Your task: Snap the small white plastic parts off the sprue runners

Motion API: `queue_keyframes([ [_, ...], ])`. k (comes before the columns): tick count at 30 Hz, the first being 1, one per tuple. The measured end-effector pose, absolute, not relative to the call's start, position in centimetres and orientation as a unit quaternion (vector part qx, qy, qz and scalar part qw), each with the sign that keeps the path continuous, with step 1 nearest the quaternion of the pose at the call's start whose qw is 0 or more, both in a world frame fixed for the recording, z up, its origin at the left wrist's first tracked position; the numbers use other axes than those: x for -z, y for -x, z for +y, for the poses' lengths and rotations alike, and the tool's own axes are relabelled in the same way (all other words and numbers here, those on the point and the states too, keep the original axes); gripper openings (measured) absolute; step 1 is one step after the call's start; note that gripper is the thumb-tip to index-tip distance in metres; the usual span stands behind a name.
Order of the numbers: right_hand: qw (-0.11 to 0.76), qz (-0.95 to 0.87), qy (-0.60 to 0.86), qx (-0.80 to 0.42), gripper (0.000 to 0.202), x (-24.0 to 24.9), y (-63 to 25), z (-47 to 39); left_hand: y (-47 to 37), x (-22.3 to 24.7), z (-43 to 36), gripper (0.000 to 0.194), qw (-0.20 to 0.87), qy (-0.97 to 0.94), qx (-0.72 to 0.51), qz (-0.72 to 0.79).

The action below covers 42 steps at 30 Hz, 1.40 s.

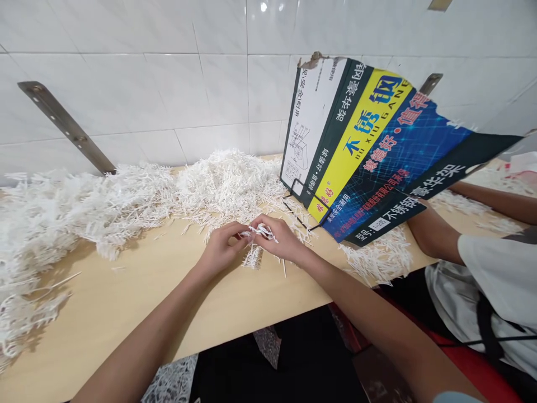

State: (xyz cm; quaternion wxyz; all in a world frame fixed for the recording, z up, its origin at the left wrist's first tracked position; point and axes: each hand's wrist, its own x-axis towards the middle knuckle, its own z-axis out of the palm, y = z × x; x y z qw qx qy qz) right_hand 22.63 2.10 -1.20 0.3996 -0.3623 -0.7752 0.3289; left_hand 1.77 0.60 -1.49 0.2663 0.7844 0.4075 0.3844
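On our pale surface (138, 280) we see white branching pieces (226, 182) heaped left of the cardboard panel (356, 151) and scattered near its base.

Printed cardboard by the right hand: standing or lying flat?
Standing: the printed cardboard rises from the table and hides part of the tiled wall. What supports it: cannot tell.

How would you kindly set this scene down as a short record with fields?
Hands: left hand and right hand together, fingers closed on small white branched pieces
Surface: pale tabletop
Beyond hands: heap of similar white pieces
Right: printed cardboard, standing at a slant
Backdrop: tiled wall, metal bracket at left
Nearby: another person's arm, white sleeve
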Motion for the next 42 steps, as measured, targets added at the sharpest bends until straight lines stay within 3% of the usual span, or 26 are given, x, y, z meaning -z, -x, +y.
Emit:
queue_keyframes([
  [13, 0.398, -0.748, 0.384, -0.368, 0.019, 1.2, -23.2, 2.4, -1.8, 1.3, 0.6, 0.029, 0.337, -0.732, -0.391, 0.443],
  [22, 0.400, -0.796, 0.351, -0.288, 0.012, 2.0, -22.9, 2.8, -1.0, 2.7, 1.3, 0.022, 0.195, -0.803, -0.384, 0.412],
  [31, 0.376, -0.821, 0.312, -0.294, 0.013, 2.0, -23.2, 3.0, -0.8, 3.4, 1.4, 0.028, 0.068, -0.850, -0.362, 0.377],
  [35, 0.337, -0.839, 0.288, -0.317, 0.015, 1.5, -23.3, 2.7, -0.7, 1.7, 0.9, 0.034, 0.143, -0.877, -0.299, 0.349],
  [42, 0.207, -0.769, 0.237, -0.557, 0.014, -0.1, -23.9, 1.9, -1.0, -0.1, -0.4, 0.036, 0.459, -0.789, -0.272, 0.304],
])
